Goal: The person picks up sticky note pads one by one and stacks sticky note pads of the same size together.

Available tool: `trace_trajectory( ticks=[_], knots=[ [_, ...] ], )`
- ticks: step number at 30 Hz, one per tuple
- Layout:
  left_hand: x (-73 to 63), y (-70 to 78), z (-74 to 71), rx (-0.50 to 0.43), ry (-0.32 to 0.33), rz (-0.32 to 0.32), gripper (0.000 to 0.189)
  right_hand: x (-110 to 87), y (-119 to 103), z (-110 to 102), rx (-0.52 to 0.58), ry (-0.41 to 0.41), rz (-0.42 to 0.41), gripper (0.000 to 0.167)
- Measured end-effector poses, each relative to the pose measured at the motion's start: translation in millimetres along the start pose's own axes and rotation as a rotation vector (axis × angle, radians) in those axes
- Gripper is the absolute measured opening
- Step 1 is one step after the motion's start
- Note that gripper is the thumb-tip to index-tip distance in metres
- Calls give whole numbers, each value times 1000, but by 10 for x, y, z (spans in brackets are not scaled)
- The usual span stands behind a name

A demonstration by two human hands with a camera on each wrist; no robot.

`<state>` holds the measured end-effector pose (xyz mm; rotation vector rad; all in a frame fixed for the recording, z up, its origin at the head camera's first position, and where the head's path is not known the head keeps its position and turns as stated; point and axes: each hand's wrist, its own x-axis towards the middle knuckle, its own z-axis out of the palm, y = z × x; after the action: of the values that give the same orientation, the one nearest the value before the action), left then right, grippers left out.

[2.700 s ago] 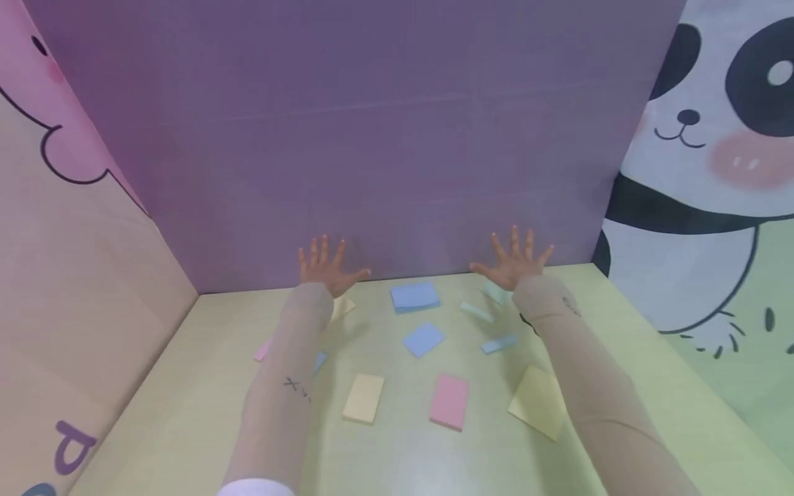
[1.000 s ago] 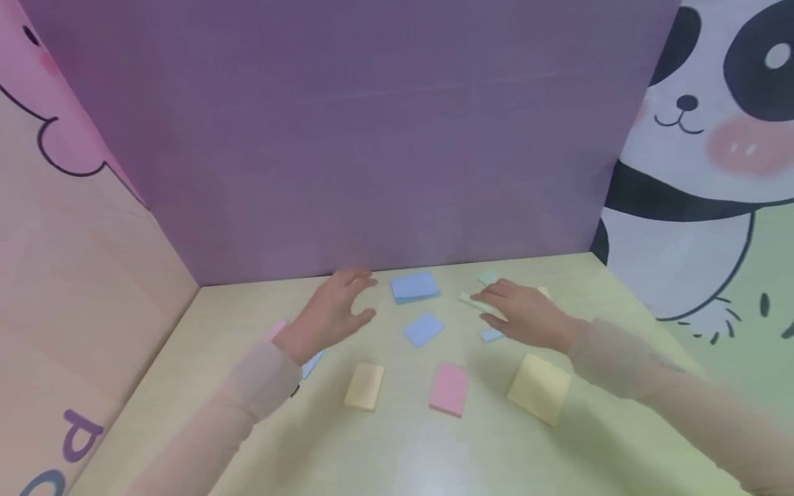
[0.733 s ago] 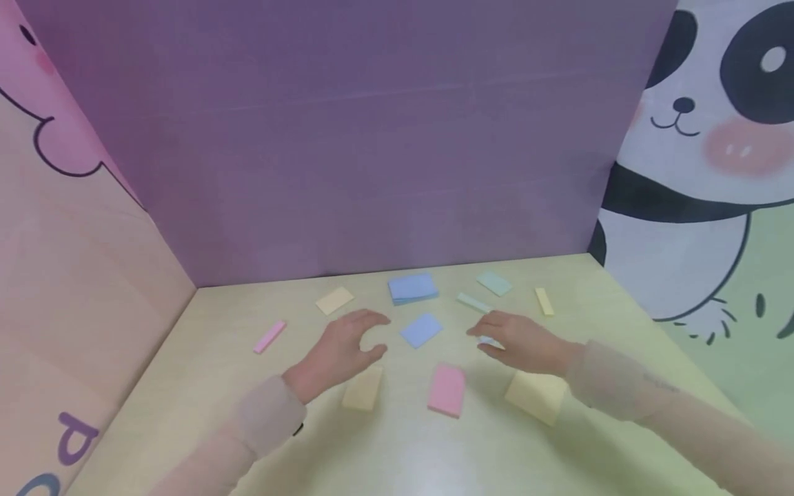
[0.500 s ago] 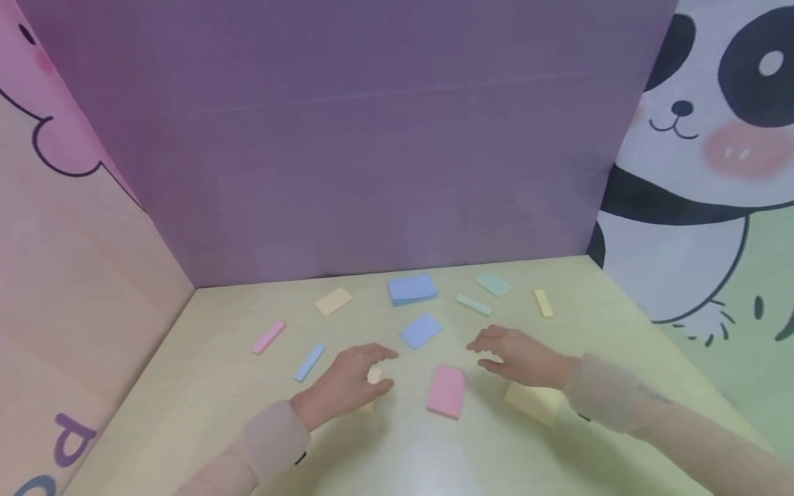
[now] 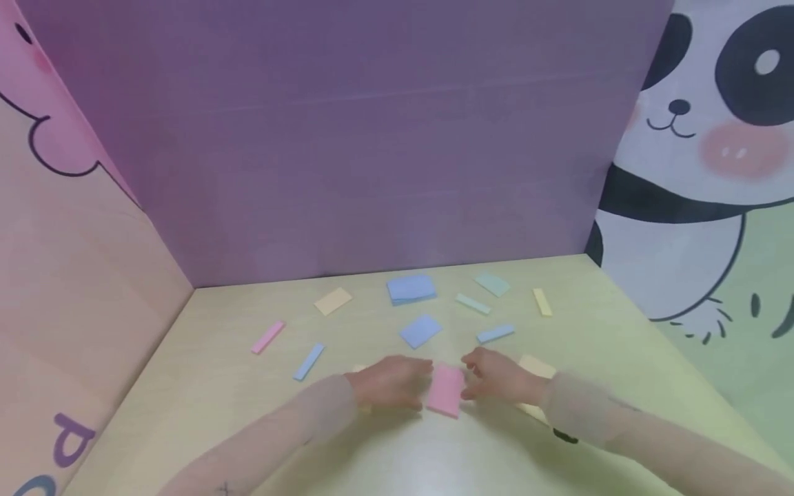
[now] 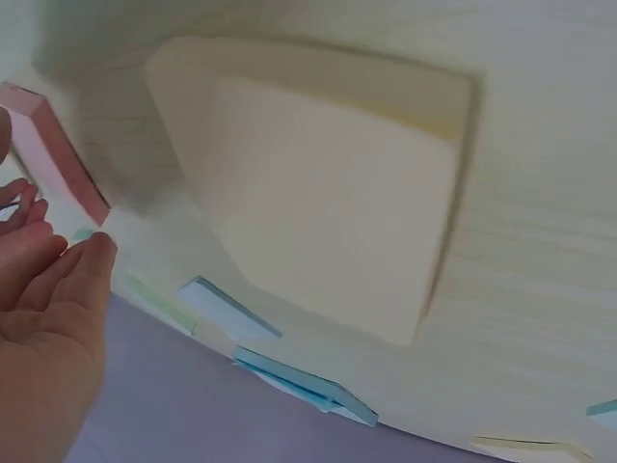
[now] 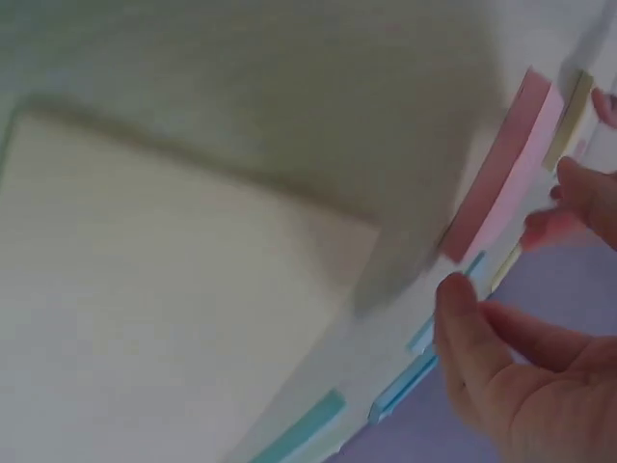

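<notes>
A pink sticky-note pad [image 5: 445, 391] lies on the table between the two hands. My left hand [image 5: 393, 382] is at its left side, fingers loosely bent and pointing toward it. On the other side, my right hand [image 5: 499, 377] has its fingertips right at the pad's right edge. Neither hand grips anything. A pale yellow pad [image 6: 318, 212] is below the left wrist, mostly hidden in the head view. Under the right forearm lies a larger yellow pad [image 7: 164, 289], partly covered by that hand and sleeve in the head view.
Farther back lie a blue pad stack [image 5: 412, 289], a blue square [image 5: 421, 331], a green note [image 5: 493, 284] and an orange note [image 5: 333, 301]. Narrow strips lie around, including pink [image 5: 269, 337], blue [image 5: 309, 362] and yellow [image 5: 542, 302]. A purple panel [image 5: 384, 138] stands behind the table.
From spread out flat near the back panel, both hands have come back toward the front and closed in on the pink pad from either side. The pads and strips have stayed put.
</notes>
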<state>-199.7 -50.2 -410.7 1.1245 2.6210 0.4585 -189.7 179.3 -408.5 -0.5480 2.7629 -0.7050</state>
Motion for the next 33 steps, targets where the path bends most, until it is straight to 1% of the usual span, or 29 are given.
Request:
trace_trajectory(
  ticks=[1,3,7,12,13,17,19,24,27,33],
  knots=[
    [44,-1,10,-7,-7,6,65,-7,-29,27,0,-4,27,63],
    [117,5,20,-22,-22,12,70,-17,-75,83,-18,-11,62,65],
    [212,26,32,-46,-41,20,67,-17,-110,180,-74,-5,61,64],
    [271,49,37,-27,-64,8,55,-6,-104,260,-117,11,71,70],
    [281,52,38,-19,-67,6,53,-4,-103,268,-124,14,60,69],
    [291,51,48,-22,-72,-19,51,-9,-110,284,-128,27,5,63],
    [288,49,51,-19,-68,-21,51,-14,-117,283,-118,31,-15,63],
    [291,32,61,-9,-43,-16,46,21,-114,277,-122,18,-4,65],
    [280,23,65,-18,-27,-38,44,80,-100,267,-133,0,2,64],
    [251,28,90,-55,23,-109,41,204,-52,211,-123,-53,-8,63]
  ],
)
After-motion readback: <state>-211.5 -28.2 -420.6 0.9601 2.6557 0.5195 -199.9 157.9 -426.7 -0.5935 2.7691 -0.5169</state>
